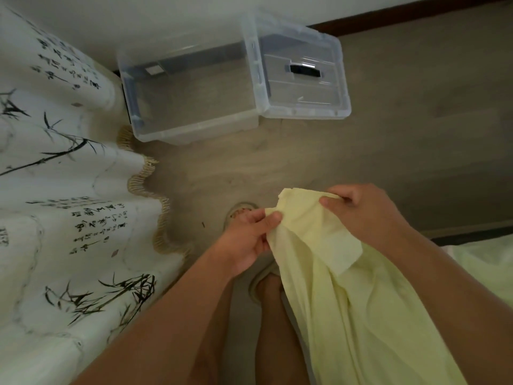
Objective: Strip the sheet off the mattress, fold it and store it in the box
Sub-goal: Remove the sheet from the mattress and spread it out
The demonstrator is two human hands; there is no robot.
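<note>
A pale yellow sheet (341,287) hangs from both my hands over the floor and trails down to the lower right. My left hand (247,240) pinches its near corner between thumb and fingers. My right hand (361,209) grips the upper edge a little farther away. More of the sheet (483,262) lies on the mattress at the right edge. The clear plastic box (138,87) stands open on the floor at top centre, with nothing inside. Its hinged lid (305,79) lies flipped open to the right.
A white cloth printed with bamboo and calligraphy (55,190), fringed along its edge, drapes over furniture on the left. The grey wood floor (388,148) lies between me and the box. My feet in slippers (258,287) show below the hands. A dark baseboard (416,12) runs along the top right.
</note>
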